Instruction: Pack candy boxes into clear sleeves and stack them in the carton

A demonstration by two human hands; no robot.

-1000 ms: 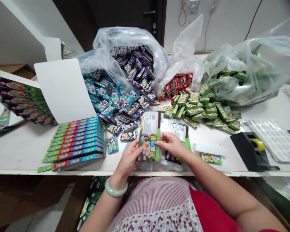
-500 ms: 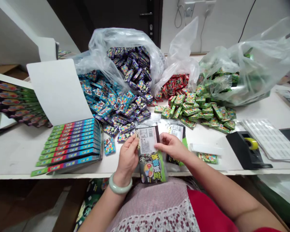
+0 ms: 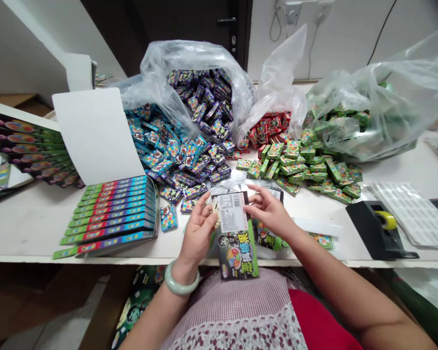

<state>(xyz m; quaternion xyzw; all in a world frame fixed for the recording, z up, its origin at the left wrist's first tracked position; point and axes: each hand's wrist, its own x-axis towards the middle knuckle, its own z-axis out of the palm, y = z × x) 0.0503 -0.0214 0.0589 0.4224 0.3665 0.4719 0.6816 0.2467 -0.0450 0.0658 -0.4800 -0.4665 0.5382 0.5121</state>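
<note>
Between my hands is a flat printed candy packet (image 3: pixel 237 255), black and green with a white barcode label on its upper part. My left hand (image 3: pixel 197 233), a pale green bangle at its wrist, pinches the packet's left edge between thumb and fingers. On the opposite edge, my right hand (image 3: pixel 272 211) grips near the top corner, its index finger raised a little. Another similar packet (image 3: pixel 266 236) lies on the table, partly under my right hand. Clear plastic sleeves (image 3: pixel 228 184) lie just behind the held packet. One small blue candy box (image 3: pixel 168 217) sits left of my left hand.
Heaps of small purple (image 3: pixel 204 104), blue (image 3: pixel 156 141), red (image 3: pixel 268 127) and green boxes (image 3: pixel 295 163) spill from plastic bags. A row of filled display packs (image 3: pixel 109 214) stands left. A black tape dispenser (image 3: pixel 377 231) and label sheets (image 3: pixel 412 211) lie right.
The view has shifted slightly, so most things sit further right. The packet stays in both hands, tilted a bit differently. My right fingers have spread and lifted a little along its edge.
</note>
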